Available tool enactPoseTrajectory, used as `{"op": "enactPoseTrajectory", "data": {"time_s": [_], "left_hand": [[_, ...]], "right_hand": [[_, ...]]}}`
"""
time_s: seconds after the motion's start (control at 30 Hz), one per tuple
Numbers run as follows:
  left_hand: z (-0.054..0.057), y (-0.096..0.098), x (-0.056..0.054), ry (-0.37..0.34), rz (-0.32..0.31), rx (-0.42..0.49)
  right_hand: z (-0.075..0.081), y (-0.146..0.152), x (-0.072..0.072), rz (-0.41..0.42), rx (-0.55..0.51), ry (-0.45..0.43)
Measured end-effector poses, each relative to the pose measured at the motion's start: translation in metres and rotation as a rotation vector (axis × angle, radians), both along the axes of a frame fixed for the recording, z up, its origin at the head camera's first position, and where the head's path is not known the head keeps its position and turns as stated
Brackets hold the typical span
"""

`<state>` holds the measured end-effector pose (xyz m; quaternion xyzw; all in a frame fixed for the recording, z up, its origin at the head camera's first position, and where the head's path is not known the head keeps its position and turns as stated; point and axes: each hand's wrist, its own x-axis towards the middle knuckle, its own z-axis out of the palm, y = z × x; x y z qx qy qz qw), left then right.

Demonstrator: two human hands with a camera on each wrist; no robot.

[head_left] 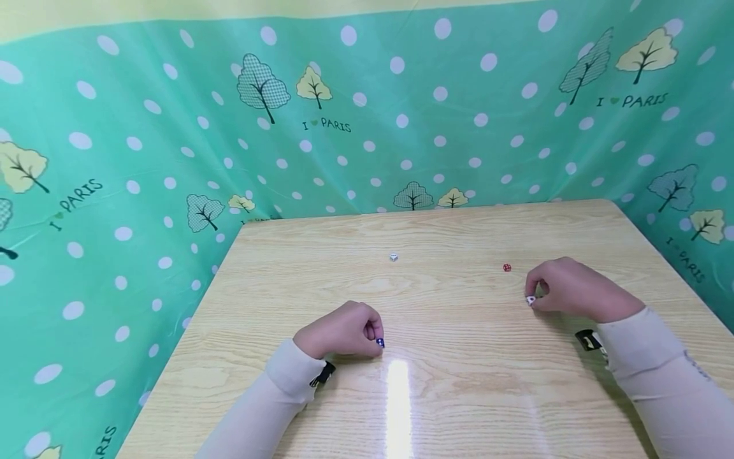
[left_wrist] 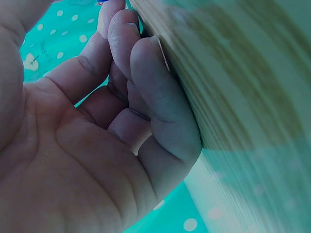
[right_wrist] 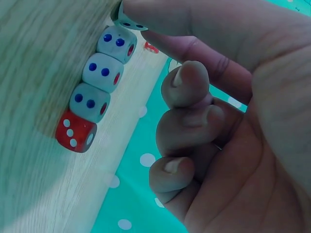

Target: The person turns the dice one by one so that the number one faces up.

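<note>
At the left, the left hand (head_left: 344, 328) is pinching the blue die (head_left: 380, 343) between thumb and index finger, low over the table (head_left: 459, 395); whether the die is touching the wood, the pictures are not telling. As the fingertips are holding so small a cube, it could be slipping or turning to another face if the pressure is becoming uneven.

Farther back, a lone white die (head_left: 393, 257) is lying well apart from both hands, so it is probably running little risk. More to the right, a lone red die (head_left: 507, 268) is sitting near the right hand (head_left: 573, 290); a careless outward movement of the bent index finger could be knocking it away.

The right hand is pinching the held white die (head_left: 531, 300) with thumb and index finger, while its other fingers are curling inward. In the right wrist view, this die is sitting at one end of a row: three white dice (right_wrist: 102, 72) are standing side by side, and a red end die (right_wrist: 76, 131) is closing the other end. The thumb is hiding whether the held one is touching its neighbour. Here, probably, the main danger is waiting: an angled push could be bending the row, and the curled fingers could be brushing it.
</note>
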<state>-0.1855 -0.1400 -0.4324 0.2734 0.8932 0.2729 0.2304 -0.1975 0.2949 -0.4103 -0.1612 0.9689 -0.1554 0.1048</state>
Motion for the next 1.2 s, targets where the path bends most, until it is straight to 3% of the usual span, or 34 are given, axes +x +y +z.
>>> {"op": "enactPoseTrajectory", "data": {"time_s": [1.0,1.2], "left_hand": [[-0.001,0.0005,0.0002,-0.001,0.004,0.002],[-0.0009,0.0005,-0.0001,0.0,0.0,0.005]], "right_hand": [[-0.0035,0.0044,-0.0028,-0.018,0.0,-0.035],[-0.0039,0.0007,-0.0029,0.019,0.003,-0.014]]}}
